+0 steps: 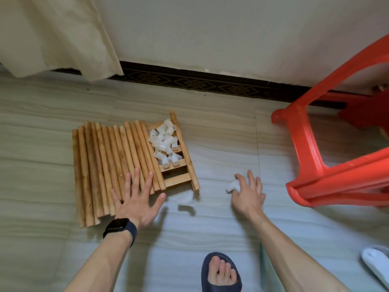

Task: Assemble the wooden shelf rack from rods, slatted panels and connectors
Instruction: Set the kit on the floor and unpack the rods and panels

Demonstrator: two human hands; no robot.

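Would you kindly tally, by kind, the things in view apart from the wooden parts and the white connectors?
Red stool: 1
Slippers: 2, the dark blue slipper and the white slipper
Wristwatch: 1
Curtain: 1
Total: 5
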